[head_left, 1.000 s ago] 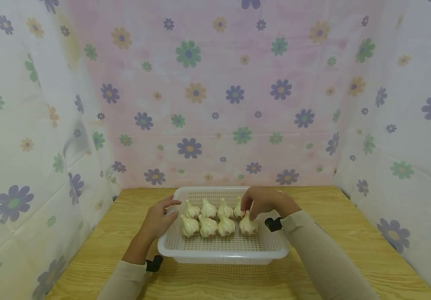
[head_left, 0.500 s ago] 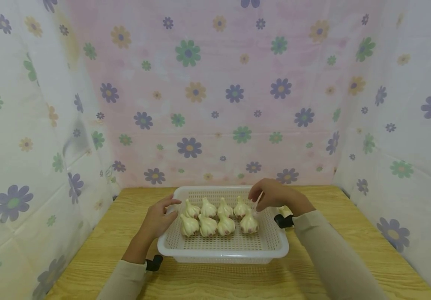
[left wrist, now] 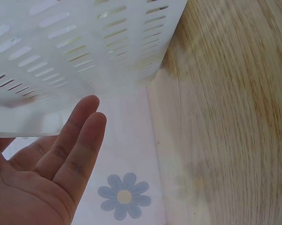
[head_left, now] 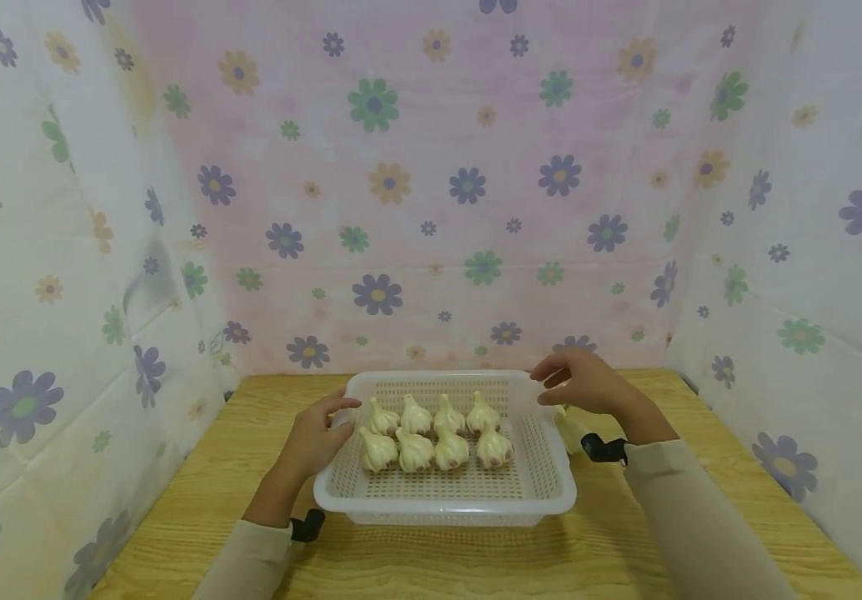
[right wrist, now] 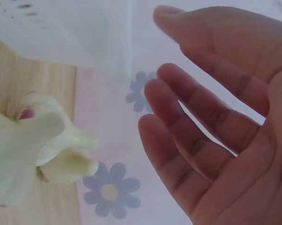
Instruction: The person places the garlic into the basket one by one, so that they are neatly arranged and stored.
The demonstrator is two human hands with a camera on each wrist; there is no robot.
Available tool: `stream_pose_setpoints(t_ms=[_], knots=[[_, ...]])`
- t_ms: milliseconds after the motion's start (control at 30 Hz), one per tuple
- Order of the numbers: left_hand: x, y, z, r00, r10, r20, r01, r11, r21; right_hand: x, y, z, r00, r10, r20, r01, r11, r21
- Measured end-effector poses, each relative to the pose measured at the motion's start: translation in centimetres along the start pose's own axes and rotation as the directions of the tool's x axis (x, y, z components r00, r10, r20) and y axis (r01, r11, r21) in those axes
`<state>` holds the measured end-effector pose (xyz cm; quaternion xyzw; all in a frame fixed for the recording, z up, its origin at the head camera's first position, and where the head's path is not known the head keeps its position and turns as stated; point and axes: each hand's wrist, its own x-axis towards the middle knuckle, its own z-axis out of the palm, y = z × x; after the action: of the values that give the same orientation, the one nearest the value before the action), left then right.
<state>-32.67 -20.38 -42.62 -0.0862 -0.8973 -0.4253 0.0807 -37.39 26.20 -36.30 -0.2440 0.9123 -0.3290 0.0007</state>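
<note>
Two rows of pale garlic bulbs (head_left: 416, 450), several in all, stand in a white perforated plastic basket (head_left: 446, 507). My left hand (head_left: 316, 439) rests at the basket's left rim; in the left wrist view two nearly straight fingers (left wrist: 82, 140) lie along the outer wall. Above the basket's back right corner is my right hand (head_left: 581, 382), holding nothing, with its fingers loosely bent and apart in the right wrist view. More garlic bulbs (right wrist: 47, 136) lie on the table outside the basket's right side, partly hidden by my right hand and wrist in the head view.
The basket stands on a wood-grain table (head_left: 198, 500). A flower-patterned cloth (head_left: 431, 317) hangs behind the table and along both sides. Black wrist camera mounts (head_left: 605, 448) sit on my wrists.
My right hand has let go of the front-row garlic bulb at the right end and moved right, past the basket's rim. My left hand has stayed in place.
</note>
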Motion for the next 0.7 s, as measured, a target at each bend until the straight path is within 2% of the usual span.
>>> stream_pose_setpoints(t_ms=[200, 467, 700], knots=[[0.1, -0.1, 0.0, 1.000, 0.004, 0.003, -0.004, 1.000, -0.013, -1.8, 2.0, 0.5, 0.997, -0.008, -0.075, 0.011, 0.999, 0.045], [0.2, -0.2, 0.1, 1.000, 0.015, 0.006, -0.015, 1.000, -0.005, -4.0, 4.7, 1.6, 0.988, 0.048, -0.148, -0.031, 0.993, 0.117], [0.3, -0.3, 0.1, 1.000, 0.017, 0.008, -0.017, 1.000, -0.009, -5.1, 6.3, 2.1, 0.980, 0.119, -0.158, -0.097, 0.985, 0.141]])
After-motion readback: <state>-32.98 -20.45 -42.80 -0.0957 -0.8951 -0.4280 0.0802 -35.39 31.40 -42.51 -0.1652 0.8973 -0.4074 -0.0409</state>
